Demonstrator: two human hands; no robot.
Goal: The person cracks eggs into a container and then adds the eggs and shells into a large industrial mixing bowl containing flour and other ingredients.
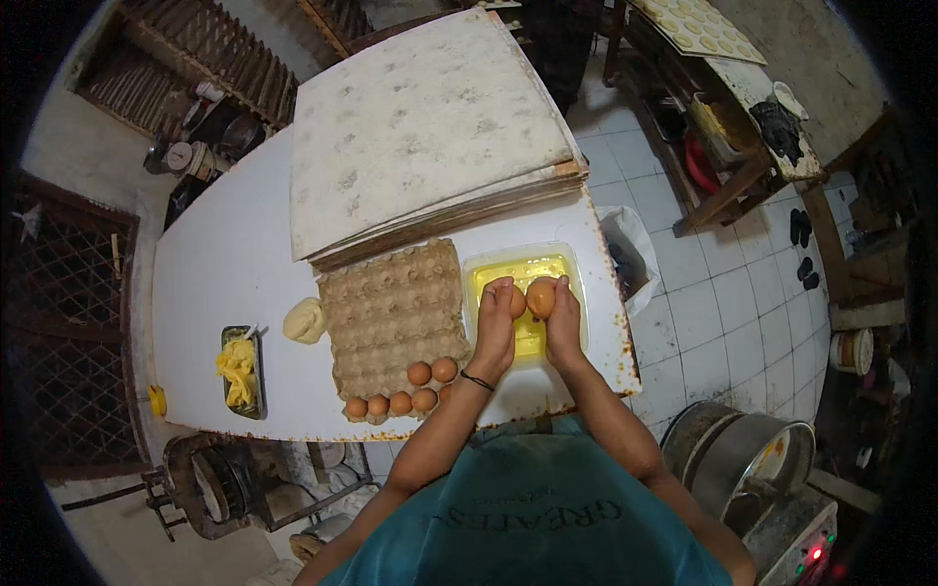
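Over a white rectangular tub (475, 266), my two hands hold a brown egg each, side by side and very close. My left hand (495, 327) is closed round one egg (517, 302), partly hidden by the fingers. The other egg (540, 297) sits in the grip of my right hand (564, 327). Yellow liquid, which looks like raw egg (532, 342), lies in the tub below. To the left is a grey-brown cardboard egg tray (391, 313). Several brown eggs (401, 402) stand in its near rows, some hidden behind my left forearm; its other cups hold nothing.
A stack of flour-dusted boards (420, 127) covers the table's far part. Left of the tray lie a dough ball (304, 320) and a dark dish with yellow plastic (237, 371). A white bag (630, 259) hangs beside the table. A metal mixer bowl (767, 464) stands near right.
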